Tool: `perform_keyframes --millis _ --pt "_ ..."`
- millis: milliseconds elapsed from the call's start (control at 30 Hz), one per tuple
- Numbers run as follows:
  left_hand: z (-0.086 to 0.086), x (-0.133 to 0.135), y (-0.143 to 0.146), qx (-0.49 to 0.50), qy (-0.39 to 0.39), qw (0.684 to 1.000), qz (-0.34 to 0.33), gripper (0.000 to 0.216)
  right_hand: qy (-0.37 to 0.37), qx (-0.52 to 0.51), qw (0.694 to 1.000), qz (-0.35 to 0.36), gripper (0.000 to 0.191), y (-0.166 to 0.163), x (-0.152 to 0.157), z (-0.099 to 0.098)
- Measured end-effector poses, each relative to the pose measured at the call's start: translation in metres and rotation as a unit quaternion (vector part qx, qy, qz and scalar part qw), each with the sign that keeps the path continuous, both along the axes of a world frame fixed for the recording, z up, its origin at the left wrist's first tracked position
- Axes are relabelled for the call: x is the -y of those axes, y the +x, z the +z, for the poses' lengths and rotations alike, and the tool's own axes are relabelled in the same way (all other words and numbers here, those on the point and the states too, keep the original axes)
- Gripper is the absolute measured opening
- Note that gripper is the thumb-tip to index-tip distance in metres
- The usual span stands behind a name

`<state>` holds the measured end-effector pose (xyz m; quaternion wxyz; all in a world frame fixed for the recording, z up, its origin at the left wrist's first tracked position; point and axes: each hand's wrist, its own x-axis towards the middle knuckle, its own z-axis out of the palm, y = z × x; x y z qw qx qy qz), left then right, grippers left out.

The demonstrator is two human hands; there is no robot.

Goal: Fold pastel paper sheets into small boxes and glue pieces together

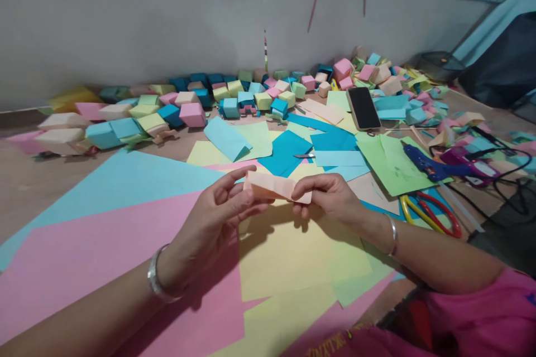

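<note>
A folded strip of peach paper (274,185) is held up between both hands, above yellow sheets (301,251). My left hand (228,201) grips its left end between thumb and fingers. At the other end, my right hand (326,195) pinches the strip, thumb on top and fingers beneath. Creases run along the paper, and its left end stands partly raised. Under my left forearm lies a large pink sheet (125,268), with a light blue sheet (138,178) beyond it.
Many folded paper cubes (192,115) line the wall. To the right are a phone (363,109), a blue glue gun (435,167) with a black cord, and scissors (439,215) with red and yellow handles. Blue paper pieces (285,153) lie beyond my hands.
</note>
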<state>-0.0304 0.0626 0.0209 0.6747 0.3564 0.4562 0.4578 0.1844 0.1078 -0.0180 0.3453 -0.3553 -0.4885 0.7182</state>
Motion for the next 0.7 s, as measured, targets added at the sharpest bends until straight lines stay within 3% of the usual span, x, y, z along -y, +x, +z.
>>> perform_keyframes --millis 133,233,300,433,533,600,700 --pt "0.0 0.007 0.009 -0.007 -0.011 0.998 -0.066 0.029 0.038 -0.005 0.999 -0.026 0.013 -0.006 0.008 0.0" --pt "-0.002 0.013 0.011 -0.08 0.003 0.992 -0.099 0.029 0.167 0.036 0.985 0.012 0.014 -0.008 0.014 0.003" --pt "-0.003 0.015 0.01 -0.145 0.046 0.986 -0.074 0.031 0.275 0.075 0.958 0.032 0.019 -0.009 0.016 0.005" --pt "-0.007 0.013 0.005 -0.162 0.141 0.976 -0.034 0.026 0.45 0.156 0.876 0.072 0.036 -0.015 0.016 0.009" --pt "-0.008 0.006 0.0 -0.161 0.208 0.965 0.002 0.024 0.53 0.235 0.804 0.133 0.033 -0.024 0.007 0.021" --pt "-0.007 0.001 -0.005 -0.202 0.246 0.946 0.058 0.024 0.569 0.314 0.747 0.14 0.027 -0.031 -0.004 0.039" --pt "-0.005 -0.005 -0.014 -0.293 0.297 0.899 0.135 0.023 0.617 0.402 0.671 0.086 0.028 -0.043 -0.019 0.078"
